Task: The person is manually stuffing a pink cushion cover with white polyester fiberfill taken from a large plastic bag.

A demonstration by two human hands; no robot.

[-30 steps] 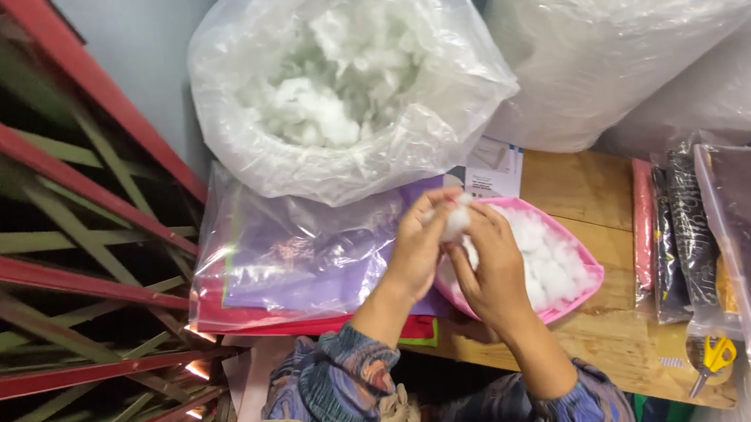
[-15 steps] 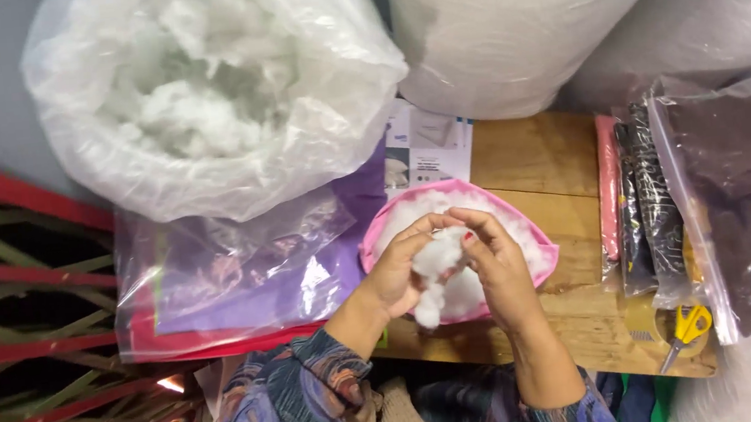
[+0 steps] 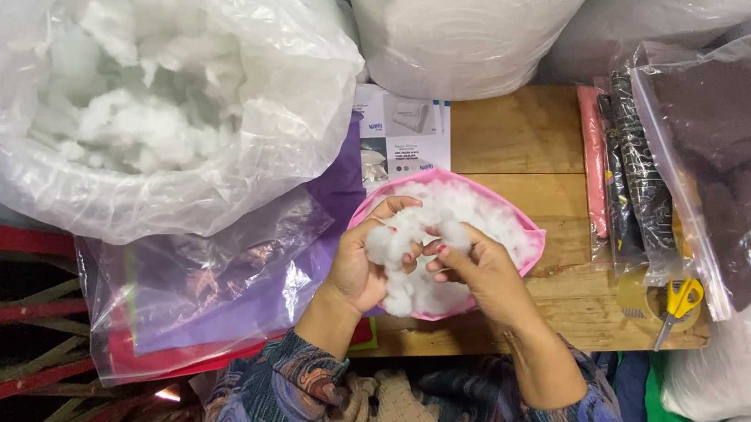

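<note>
Both hands are right over the pink fabric shell (image 3: 529, 235) on the wooden counter (image 3: 524, 132): left hand (image 3: 358, 268) and right hand (image 3: 482, 269) each have fingers pinched on a clump of white stuffing (image 3: 397, 241). Further back sits a big clear bag of stuffing (image 3: 145, 105).

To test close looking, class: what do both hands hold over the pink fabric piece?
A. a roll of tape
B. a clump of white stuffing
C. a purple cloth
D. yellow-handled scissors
B: the left hand and right hand both pinch a clump of white stuffing above the pink fabric piece, while the yellow-handled scissors lie untouched on the wooden table.
</note>
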